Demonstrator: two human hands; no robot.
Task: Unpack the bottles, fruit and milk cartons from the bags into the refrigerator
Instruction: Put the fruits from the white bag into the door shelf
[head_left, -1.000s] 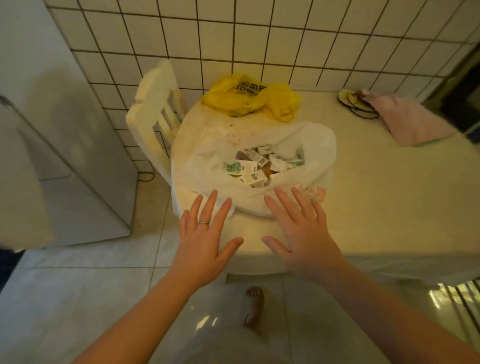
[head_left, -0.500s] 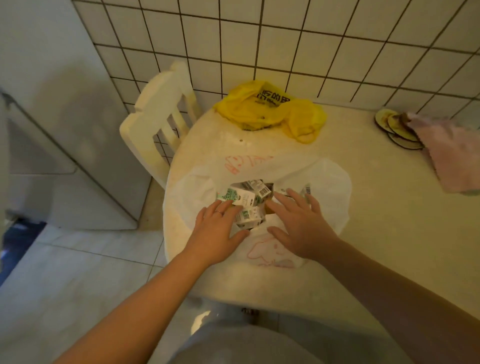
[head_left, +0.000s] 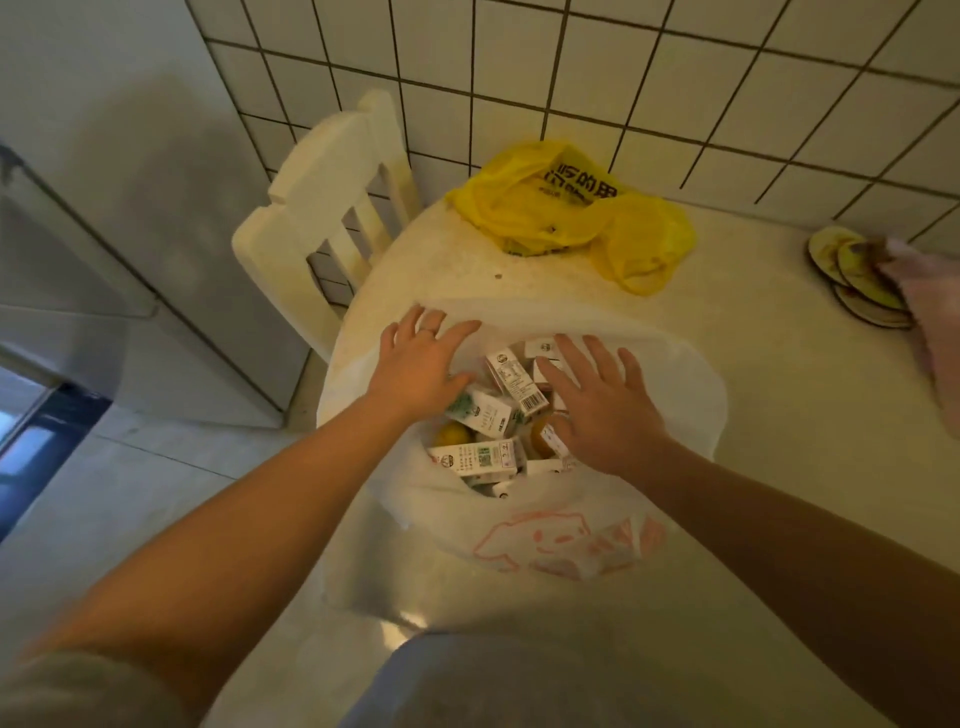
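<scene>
A white plastic bag (head_left: 545, 540) with a pink print lies open on the table. Inside it are several small milk cartons (head_left: 480, 413) and yellow-orange fruit (head_left: 451, 434). My left hand (head_left: 415, 358) is spread flat over the bag's left side, its fingers straight and reaching the far rim. Over the bag's right side my right hand (head_left: 602, 405) is also spread, fingers straight above the cartons. Neither hand holds anything. A yellow plastic bag (head_left: 566, 208) lies crumpled at the back of the table by the wall.
The pale table (head_left: 779, 415) stands against a tiled wall. A white chair (head_left: 322, 218) is at its left end. The grey refrigerator (head_left: 104, 234) stands on the left. Round coasters (head_left: 852, 270) and a pink cloth (head_left: 935, 312) lie at the right.
Both hands have moved forward from the table's near edge onto the white bag and spread over its opening. The camera has come closer, so the cartons and fruit show more plainly.
</scene>
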